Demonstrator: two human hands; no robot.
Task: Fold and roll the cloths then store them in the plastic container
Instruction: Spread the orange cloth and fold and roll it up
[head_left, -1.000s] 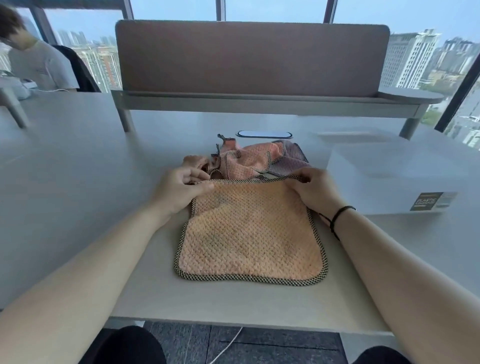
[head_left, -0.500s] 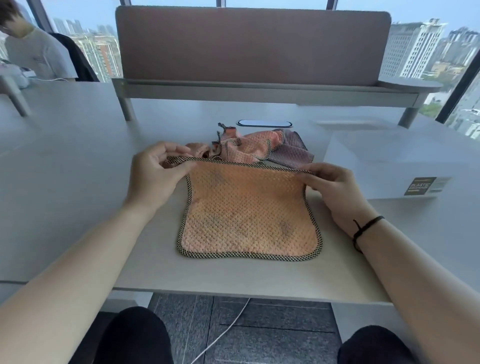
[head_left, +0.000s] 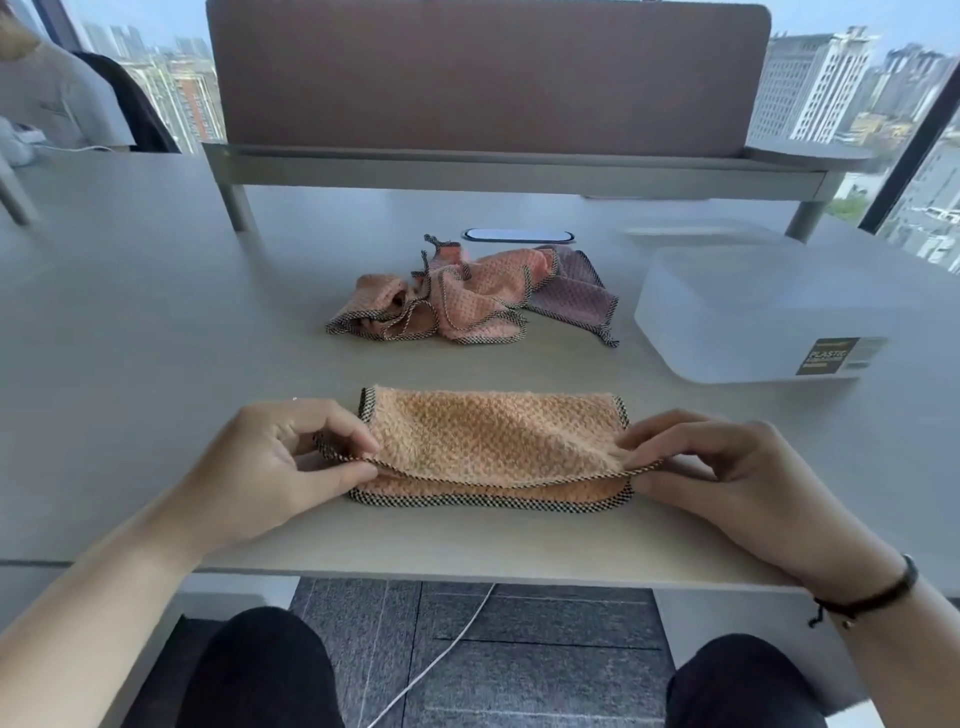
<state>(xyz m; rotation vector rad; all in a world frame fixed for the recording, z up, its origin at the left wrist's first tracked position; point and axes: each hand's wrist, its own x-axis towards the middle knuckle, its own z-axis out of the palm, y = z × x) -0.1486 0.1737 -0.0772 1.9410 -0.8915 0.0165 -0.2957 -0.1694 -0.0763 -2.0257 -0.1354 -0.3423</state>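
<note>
1. While both hands work at its near edge, the orange cloth lies folded in half on the table, close to the front edge; fold line on the far side, checkered trim running along the near side
2. Left hand pinches the upper layer's left corner between thumb and fingertips, lifting it slightly off the lower layer
3. Right hand pinches the upper layer's right corner the same way; a dark bracelet sits on that wrist
4. Upper edge not lined up with lower edge: a strip of the bottom layer shows beneath it
5. Pile of unfolded cloths, pink-orange with one mauve, lies crumpled farther back at mid-table, well apart from the folded one
6. Plastic container, translucent white, labelled on its near right corner, stands right of the pile; contents cannot be made out
7. Brown divider panel on a grey shelf spans the far side; windows with city buildings behind
8. Second person's sleeve visible far left
</note>
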